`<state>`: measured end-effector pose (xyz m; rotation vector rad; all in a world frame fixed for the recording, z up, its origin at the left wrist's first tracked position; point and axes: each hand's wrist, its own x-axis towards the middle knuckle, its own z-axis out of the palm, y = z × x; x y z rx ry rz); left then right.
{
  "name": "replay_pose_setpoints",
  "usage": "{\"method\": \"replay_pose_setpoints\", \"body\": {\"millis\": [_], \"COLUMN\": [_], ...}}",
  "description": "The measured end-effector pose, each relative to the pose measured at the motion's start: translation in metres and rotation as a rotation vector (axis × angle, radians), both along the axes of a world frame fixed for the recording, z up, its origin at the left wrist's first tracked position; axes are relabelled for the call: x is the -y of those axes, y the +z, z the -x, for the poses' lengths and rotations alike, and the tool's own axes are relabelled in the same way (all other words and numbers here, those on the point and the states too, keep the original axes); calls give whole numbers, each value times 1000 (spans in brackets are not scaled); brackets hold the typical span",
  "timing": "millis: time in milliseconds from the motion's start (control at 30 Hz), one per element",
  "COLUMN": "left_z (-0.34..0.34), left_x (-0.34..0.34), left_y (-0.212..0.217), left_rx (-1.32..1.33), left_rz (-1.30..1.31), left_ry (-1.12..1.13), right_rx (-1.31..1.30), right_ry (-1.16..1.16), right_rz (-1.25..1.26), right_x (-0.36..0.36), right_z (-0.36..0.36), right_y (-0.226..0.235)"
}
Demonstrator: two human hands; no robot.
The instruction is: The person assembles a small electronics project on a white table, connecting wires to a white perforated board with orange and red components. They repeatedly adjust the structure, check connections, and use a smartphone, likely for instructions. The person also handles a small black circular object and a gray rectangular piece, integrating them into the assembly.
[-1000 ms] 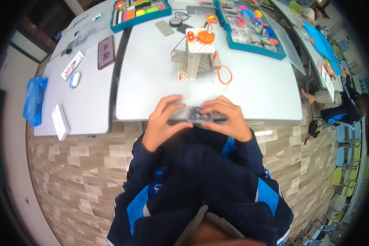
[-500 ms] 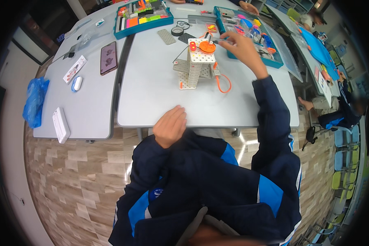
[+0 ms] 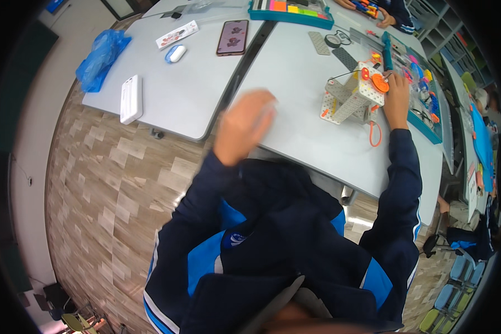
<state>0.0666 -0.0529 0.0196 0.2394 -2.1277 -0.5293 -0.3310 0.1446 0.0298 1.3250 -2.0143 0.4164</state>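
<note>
A built model of pale perforated plates stands on the table, with an orange wheel on top and an orange cable looping from its side. My right hand is close against the model's right side, its fingers curled beside the wheel. Whatever those fingertips hold is hidden. Over the table's near edge, my left hand is raised and smeared by motion, away from the model.
Past my right hand lies a teal parts tray; another teal tray is at the back. Black tape and a perforated plate lie behind the model. The left table carries a phone, a white box-shaped device and a blue bag. Another person's hands work opposite.
The view has turned left, so the tables sit further right. My left hand has lifted from the table edge. My right hand has come closer to the model, its fingers now curled beside the wheel.
</note>
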Motion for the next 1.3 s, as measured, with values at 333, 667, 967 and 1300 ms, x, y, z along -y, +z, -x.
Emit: {"method": "replay_pose_setpoints", "body": {"millis": [333, 667, 967, 1300], "left_z": [15, 15, 28, 30], "left_x": [220, 222, 212, 216], "left_y": [-1, -18, -19, -16], "left_rx": [227, 236, 196, 227], "left_rz": [2, 253, 253, 294], "left_ry": [137, 219, 161, -4], "right_rx": [62, 124, 138, 142], "right_ry": [150, 158, 160, 165], "right_rz": [58, 179, 187, 219], "right_x": [-8, -10, -9, -8], "right_z": [-23, -15, -12, -12], "right_y": [-4, -9, -10, -10]}}
